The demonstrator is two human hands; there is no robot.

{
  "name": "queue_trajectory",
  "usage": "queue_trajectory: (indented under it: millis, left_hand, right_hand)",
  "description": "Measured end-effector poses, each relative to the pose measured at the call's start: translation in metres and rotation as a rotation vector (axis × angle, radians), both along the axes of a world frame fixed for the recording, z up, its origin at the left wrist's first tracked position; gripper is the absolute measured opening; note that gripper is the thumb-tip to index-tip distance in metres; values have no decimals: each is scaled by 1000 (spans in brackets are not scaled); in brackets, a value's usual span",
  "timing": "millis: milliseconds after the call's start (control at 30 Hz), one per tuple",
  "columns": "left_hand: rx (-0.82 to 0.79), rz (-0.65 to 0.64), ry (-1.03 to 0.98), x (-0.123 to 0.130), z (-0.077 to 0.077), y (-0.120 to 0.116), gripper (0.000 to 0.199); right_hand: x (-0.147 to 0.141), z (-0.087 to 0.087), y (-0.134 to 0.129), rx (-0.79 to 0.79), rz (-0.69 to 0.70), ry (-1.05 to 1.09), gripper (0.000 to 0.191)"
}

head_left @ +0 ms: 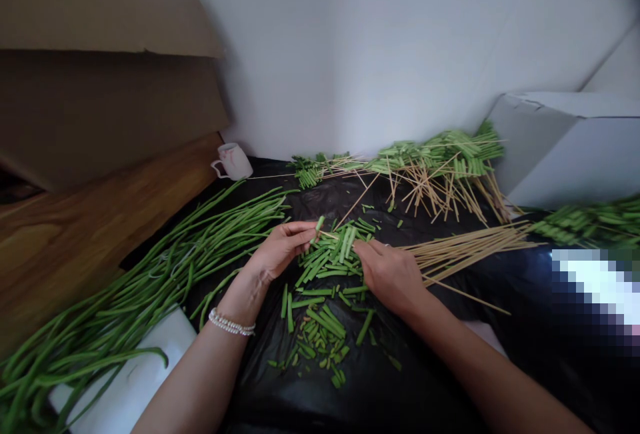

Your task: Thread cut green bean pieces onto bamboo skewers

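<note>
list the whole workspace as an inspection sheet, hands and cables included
Surface: black sheet, wrinkled, over at least part of a wooden surface
Job's things: long green beans at left; cut pieces between the hands; loose skewers at right; filled skewers along the wall
Clutter: small bits near the front; mug at back left; white flat object partly under the beans
Left hand: pinching a bean piece
Right hand: gripping a skewer with pieces on it
Cables: nothing seen
Surroundings: pale wall, brown box left, white box right; pixelated patch at right unreadable
</note>
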State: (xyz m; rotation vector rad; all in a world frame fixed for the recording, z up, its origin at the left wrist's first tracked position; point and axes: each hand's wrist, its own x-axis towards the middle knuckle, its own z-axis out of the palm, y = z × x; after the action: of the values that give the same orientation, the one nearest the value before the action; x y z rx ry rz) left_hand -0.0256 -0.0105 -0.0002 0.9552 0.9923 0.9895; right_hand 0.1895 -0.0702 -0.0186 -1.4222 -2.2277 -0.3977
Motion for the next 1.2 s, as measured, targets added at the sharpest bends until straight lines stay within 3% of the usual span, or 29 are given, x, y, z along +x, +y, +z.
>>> queue_trajectory:
  millis: [1200]
  left_hand:
    - [21, -92, 97, 13, -11, -5, 26]
  right_hand:
    - [-4, -5, 0, -46, 12, 19, 24]
